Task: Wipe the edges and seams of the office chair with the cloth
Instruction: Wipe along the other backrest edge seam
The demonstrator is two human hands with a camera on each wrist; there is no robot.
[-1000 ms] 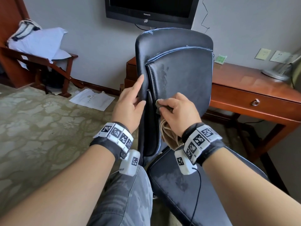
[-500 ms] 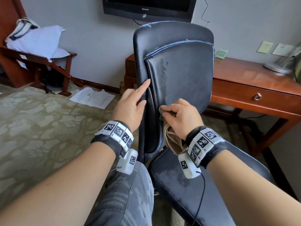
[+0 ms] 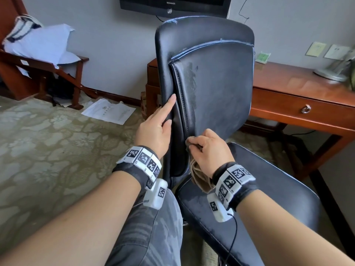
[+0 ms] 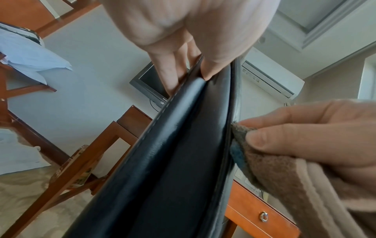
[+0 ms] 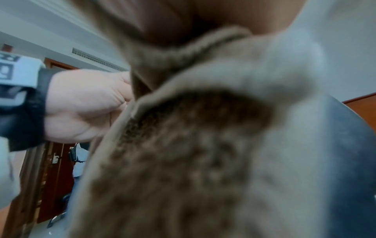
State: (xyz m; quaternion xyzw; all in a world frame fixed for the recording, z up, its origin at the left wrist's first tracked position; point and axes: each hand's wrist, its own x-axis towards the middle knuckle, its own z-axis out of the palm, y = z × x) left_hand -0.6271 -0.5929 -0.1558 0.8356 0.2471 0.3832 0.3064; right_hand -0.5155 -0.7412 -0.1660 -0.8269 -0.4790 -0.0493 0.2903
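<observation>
The black leather office chair stands in front of me, its backrest (image 3: pixel 211 83) upright over the seat (image 3: pixel 269 189). My left hand (image 3: pixel 165 120) holds the backrest's left edge, index finger straight up the side and thumb in the groove beside the stitched front panel. The left wrist view shows this hand (image 4: pixel 190 77) pinching the rim between thumb and fingers. My right hand (image 3: pixel 203 144) grips a brown cloth (image 3: pixel 199 177) and presses a corner of the cloth (image 4: pixel 274 173) into the panel's left seam, low near the seat. The cloth (image 5: pixel 193 145) fills the right wrist view.
A wooden desk (image 3: pixel 299 96) with a drawer stands right behind the chair, a lamp base (image 3: pixel 330 73) on it. A television (image 3: pixel 172 4) hangs on the wall. At left are a wooden rack with pillows (image 3: pixel 38 45) and paper (image 3: pixel 109 111) on the carpet. My knee (image 3: pixel 153 227) touches the seat's left side.
My right hand has slid the cloth down the left seam toward the seat. The left hand has kept its hold on the backrest edge.
</observation>
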